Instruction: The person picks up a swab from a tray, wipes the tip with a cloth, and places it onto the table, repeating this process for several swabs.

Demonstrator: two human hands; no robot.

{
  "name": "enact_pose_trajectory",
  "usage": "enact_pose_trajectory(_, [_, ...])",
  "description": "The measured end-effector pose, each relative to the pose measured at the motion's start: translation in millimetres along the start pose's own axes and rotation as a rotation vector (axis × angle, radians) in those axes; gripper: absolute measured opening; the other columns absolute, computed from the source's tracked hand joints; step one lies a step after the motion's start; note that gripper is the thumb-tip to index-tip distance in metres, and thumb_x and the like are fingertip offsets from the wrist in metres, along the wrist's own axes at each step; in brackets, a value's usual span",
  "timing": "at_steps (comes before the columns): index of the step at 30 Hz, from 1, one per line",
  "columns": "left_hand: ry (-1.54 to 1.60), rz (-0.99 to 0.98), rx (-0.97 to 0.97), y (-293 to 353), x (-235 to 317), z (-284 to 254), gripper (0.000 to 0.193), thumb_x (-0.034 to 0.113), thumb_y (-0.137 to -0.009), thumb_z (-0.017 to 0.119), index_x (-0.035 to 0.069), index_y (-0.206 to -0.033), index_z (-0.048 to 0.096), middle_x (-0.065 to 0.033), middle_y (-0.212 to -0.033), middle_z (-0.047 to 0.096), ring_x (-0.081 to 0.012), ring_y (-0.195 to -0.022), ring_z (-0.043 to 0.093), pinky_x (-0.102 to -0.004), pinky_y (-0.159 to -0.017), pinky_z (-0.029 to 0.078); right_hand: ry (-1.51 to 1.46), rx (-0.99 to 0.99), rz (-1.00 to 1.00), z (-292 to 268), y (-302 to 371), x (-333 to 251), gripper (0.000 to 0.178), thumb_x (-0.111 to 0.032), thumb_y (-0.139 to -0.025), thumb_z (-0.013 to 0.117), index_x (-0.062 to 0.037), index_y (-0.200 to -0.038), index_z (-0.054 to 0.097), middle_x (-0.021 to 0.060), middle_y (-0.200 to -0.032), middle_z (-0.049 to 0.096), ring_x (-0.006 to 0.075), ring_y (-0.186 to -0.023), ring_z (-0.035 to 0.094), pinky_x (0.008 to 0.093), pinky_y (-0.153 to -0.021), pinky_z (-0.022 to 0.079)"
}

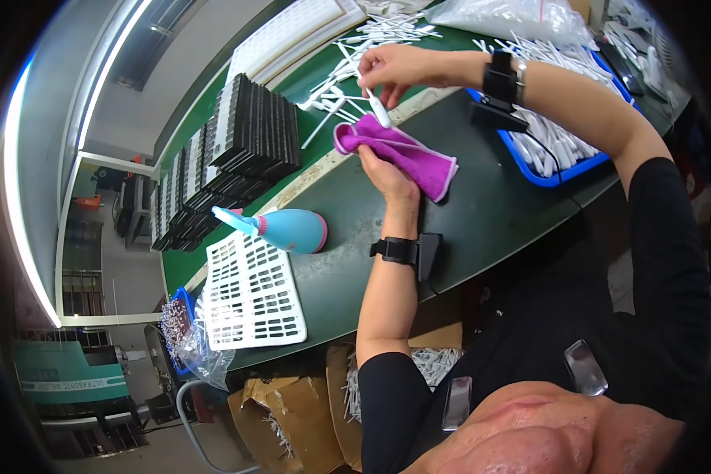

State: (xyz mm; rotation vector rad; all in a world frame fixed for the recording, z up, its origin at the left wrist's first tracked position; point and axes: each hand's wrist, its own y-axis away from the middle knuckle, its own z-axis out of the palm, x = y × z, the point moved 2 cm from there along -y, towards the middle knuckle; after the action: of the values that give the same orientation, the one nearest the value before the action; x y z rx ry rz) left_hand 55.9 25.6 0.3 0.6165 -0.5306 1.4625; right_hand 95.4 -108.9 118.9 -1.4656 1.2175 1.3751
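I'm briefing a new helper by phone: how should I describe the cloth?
Start at the green worktable and find the person's left hand over it. The cloth is in that hand, beside the white stick-like piece held in the right hand. Its vivid purple with a paler border sets it apart from the white pieces nearby.

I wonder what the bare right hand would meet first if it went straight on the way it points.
Probably the loose slim white sticks on the green tabletop left of the right hand, though its height is unclear, so it might pass above.
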Motion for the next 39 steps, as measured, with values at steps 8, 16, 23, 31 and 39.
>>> enact_pose_trajectory(8, [-0.496,-0.165,-0.662,32.8,-35.7,21.9,0.045,0.043,-0.1,0.032,0.004,-0.109,0.054,-0.0046,-0.085,0.061,-0.0127,-0.069,0.058,-0.0236,-0.061,0.048,0.529,0.324,-0.34,-6.7,67.4,50.1,0.018,-0.017,-0.086,0.06,-0.0022,-0.095,0.058,0.0049,-0.081,0.063,0.0112,-0.078,0.06,0.0266,-0.066,0.047])
enact_pose_trajectory(16, [-0.333,-0.433,-0.517,54.9,-23.9,29.9,0.045,0.045,-0.099,0.033,0.006,-0.098,0.053,-0.0033,-0.063,0.054,-0.0112,-0.044,0.05,-0.0229,-0.041,0.043,-0.227,0.501,-0.194,9.9,105.4,79.5,0.017,-0.017,-0.089,0.058,-0.0007,-0.095,0.059,0.0029,-0.083,0.061,0.0096,-0.075,0.056,0.0243,-0.067,0.046])
enact_pose_trajectory(23, [-0.31,-0.403,-0.363,47.9,-24.6,28.8,0.052,0.047,-0.099,0.029,0.003,-0.102,0.056,-0.0046,-0.064,0.056,-0.0131,-0.05,0.055,-0.0234,-0.046,0.046,-0.269,0.515,-0.229,49.7,127.8,84.4,0.019,-0.022,-0.094,0.054,-0.0032,-0.098,0.058,0.0009,-0.08,0.059,0.0066,-0.071,0.054,0.021,-0.063,0.044])
enact_pose_trajectory(31, [-0.347,-0.053,-0.362,33.0,-18.6,23.3,0.048,0.039,-0.101,0.032,-0.001,-0.104,0.059,-0.0097,-0.088,0.063,-0.0149,-0.071,0.06,-0.0279,-0.063,0.05,-0.595,0.483,-0.195,30.2,119.0,119.3,0.027,-0.027,-0.099,0.043,-0.0046,-0.103,0.058,0.0017,-0.084,0.059,0.0071,-0.077,0.055,0.0206,-0.069,0.044])
enact_pose_trajectory(39, [-0.646,0.129,-0.559,33.5,-22.5,28.0,0.028,0.021,-0.099,0.044,-0.003,-0.101,0.057,-0.0108,-0.086,0.065,-0.0192,-0.078,0.062,-0.0297,-0.076,0.049,-0.055,0.557,-0.224,56.5,118.5,125.9,0.032,-0.027,-0.098,0.04,0.0002,-0.104,0.055,0.0154,-0.085,0.061,0.0246,-0.079,0.059,0.0343,-0.077,0.046])
